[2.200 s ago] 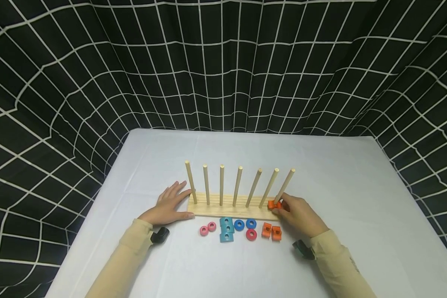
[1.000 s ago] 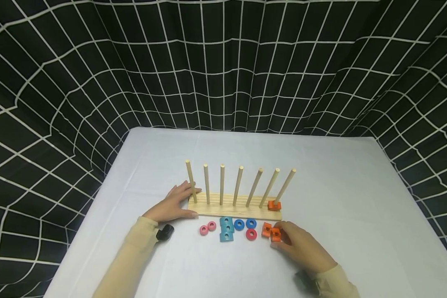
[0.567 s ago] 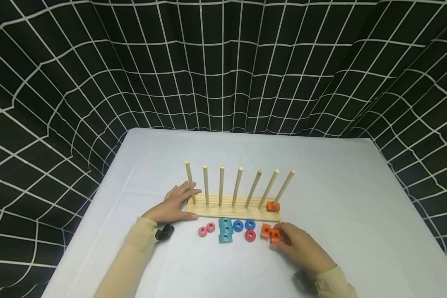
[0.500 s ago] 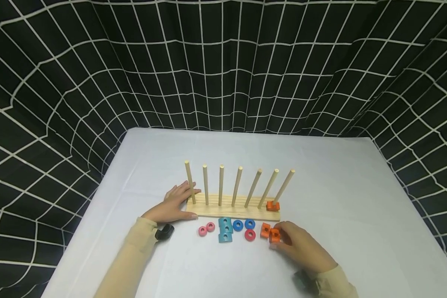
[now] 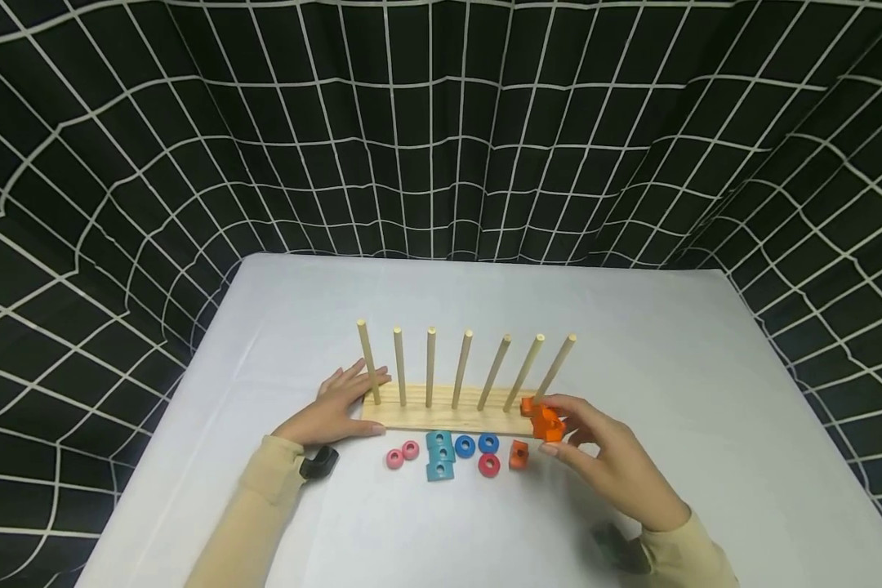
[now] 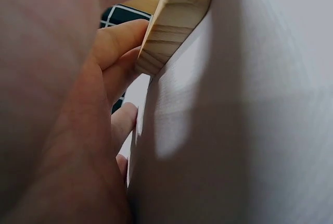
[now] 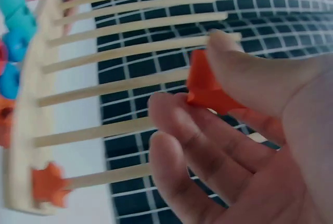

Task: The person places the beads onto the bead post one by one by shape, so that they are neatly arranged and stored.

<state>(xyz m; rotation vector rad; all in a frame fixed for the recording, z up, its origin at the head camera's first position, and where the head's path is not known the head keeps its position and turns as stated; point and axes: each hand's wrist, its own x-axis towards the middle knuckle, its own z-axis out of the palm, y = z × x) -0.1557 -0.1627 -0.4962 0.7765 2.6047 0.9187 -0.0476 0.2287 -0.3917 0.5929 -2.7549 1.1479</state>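
My right hand [image 5: 613,457] pinches an orange notched block [image 7: 205,83] between thumb and fingers, raised in front of the rightmost peg [image 5: 556,367]. Another orange block [image 7: 49,184] sits at the foot of that peg, partly covered in the head view. The wooden pegboard [image 5: 441,418] carries a row of several upright dowels. At its left end my left hand [image 5: 329,414] holds the board, thumb at the front edge and forefinger at the back. In the left wrist view the fingers [image 6: 122,39] touch the board's end.
Before the board lie one loose orange block [image 5: 518,455], two blue rings [image 5: 465,446], a red ring [image 5: 488,465], three teal blocks [image 5: 440,470] and two pink beads [image 5: 394,459]. A white cloth covers the table [image 5: 412,531]; a black gridded curtain [image 5: 441,163] hangs around it.
My right hand left one orange block on the rightmost peg, moved back to the loose ones, took another and raised it toward that peg. The left hand stays at the board's end.
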